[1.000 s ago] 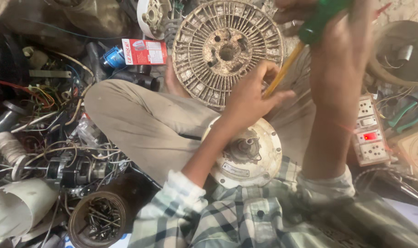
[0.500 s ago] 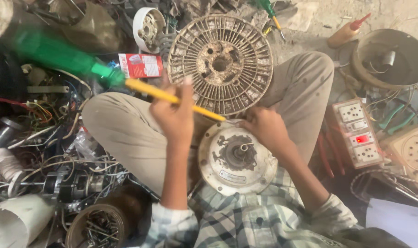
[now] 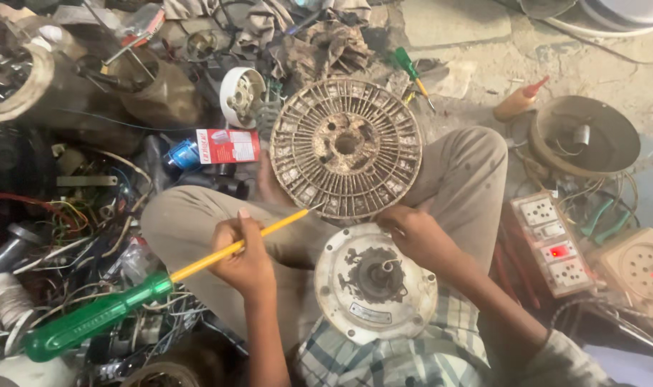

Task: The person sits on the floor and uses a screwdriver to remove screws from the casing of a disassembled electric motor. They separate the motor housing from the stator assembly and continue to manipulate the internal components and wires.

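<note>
I sit cross-legged on the floor. My left hand (image 3: 244,256) grips the yellow shaft of a long screwdriver (image 3: 126,304) with a green handle; its tip points toward the lower left rim of a round, rusty ribbed motor rotor (image 3: 346,148) resting against my legs. My right hand (image 3: 418,235) rests on the upper right edge of a white round motor cover (image 3: 375,284) lying in my lap, with a dark shaft hub at its centre.
Tangled wires and motor parts (image 3: 68,236) crowd the left. A red and white box with a blue can (image 3: 219,148) lies behind my knee. A switchboard with sockets (image 3: 556,244), a dark fan dome (image 3: 586,136), an orange bottle (image 3: 516,102) and a small green screwdriver (image 3: 410,70) lie to the right.
The screwdriver has swung down: its green handle dropped from upper left to lower left, and my left hand lowered with it. My right hand stays on the white cover.
</note>
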